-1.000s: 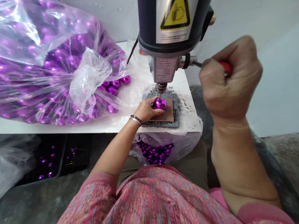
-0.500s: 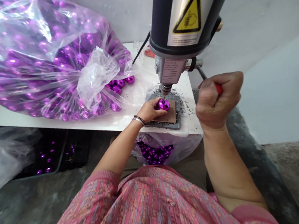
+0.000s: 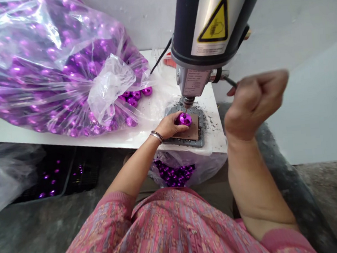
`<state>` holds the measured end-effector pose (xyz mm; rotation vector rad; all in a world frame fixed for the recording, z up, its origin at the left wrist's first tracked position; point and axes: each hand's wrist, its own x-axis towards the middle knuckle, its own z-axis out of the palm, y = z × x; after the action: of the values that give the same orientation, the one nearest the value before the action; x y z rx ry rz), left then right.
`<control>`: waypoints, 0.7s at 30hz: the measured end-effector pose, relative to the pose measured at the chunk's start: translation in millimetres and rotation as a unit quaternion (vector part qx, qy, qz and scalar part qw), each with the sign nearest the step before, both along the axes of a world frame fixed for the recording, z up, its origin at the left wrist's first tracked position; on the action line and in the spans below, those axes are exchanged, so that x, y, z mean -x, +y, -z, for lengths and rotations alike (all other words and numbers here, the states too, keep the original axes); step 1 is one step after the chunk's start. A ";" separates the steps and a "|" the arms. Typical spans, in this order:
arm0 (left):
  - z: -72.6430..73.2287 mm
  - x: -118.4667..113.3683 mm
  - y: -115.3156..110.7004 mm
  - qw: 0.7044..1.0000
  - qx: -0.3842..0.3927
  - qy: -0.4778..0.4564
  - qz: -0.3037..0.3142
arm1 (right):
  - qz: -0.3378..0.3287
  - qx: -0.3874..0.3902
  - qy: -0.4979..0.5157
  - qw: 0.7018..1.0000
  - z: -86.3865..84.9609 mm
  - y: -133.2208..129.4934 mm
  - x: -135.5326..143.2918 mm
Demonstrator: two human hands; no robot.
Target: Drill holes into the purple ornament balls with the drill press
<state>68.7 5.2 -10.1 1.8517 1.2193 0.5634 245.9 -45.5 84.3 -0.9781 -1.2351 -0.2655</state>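
My left hand [image 3: 171, 125] grips a shiny purple ball [image 3: 185, 119] between thumb and fingers. The ball rests on a brown board [image 3: 193, 131] that lies on the grey base [image 3: 198, 142] of a drill press [image 3: 207, 24]. Right above the ball is the drill chuck [image 3: 188, 100] with a thin bit; whether the bit touches the ball I cannot tell. My right hand [image 3: 255, 103], somewhat blurred, is closed around the feed lever [image 3: 230, 81] at the press's right side. Its fingers hide most of the lever's grip.
A large clear bag [image 3: 48, 74] of purple balls fills the left of the white table [image 3: 152, 112], with several loose balls [image 3: 136, 94] at its mouth. Another bag [image 3: 175, 173] of purple balls hangs below the front edge. Dark crates [image 3: 55, 176] stand lower left; dark shavings surround the base.
My right hand has moved up and a little to the right with the feed lever. The left hand keeps the ball in nearly the same spot.
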 end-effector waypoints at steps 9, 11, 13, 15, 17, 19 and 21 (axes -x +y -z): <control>1.5 31.6 -1.0 0.987 0.015 -0.048 0.152 | -0.043 0.122 0.114 0.985 -53.0 12.2 0.6; -3.5 42.3 1.1 0.987 0.013 -0.061 0.147 | -0.041 0.123 0.115 0.985 -47.8 6.8 2.4; -10.5 54.2 11.5 0.996 -0.005 -0.059 0.068 | -0.035 0.128 0.113 0.985 -44.2 2.7 3.9; -19.0 66.8 30.4 0.995 -0.064 0.014 -0.073 | -0.029 0.130 0.111 0.985 -42.8 0.8 4.5; -27.4 79.0 53.3 0.960 -0.119 0.151 -0.206 | -0.026 0.122 0.107 0.986 -42.1 0.5 4.2; -32.7 89.5 73.8 0.922 -0.111 0.248 -0.276 | -0.023 0.114 0.100 0.988 -41.3 0.5 3.0; -32.9 97.5 87.4 0.904 -0.086 0.286 -0.305 | -0.021 0.115 0.094 0.989 -40.2 -0.2 1.8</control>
<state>-28.7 92.6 22.7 1.8218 2.2483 0.4724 244.1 -45.7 124.6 -1.1471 -1.1266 0.0039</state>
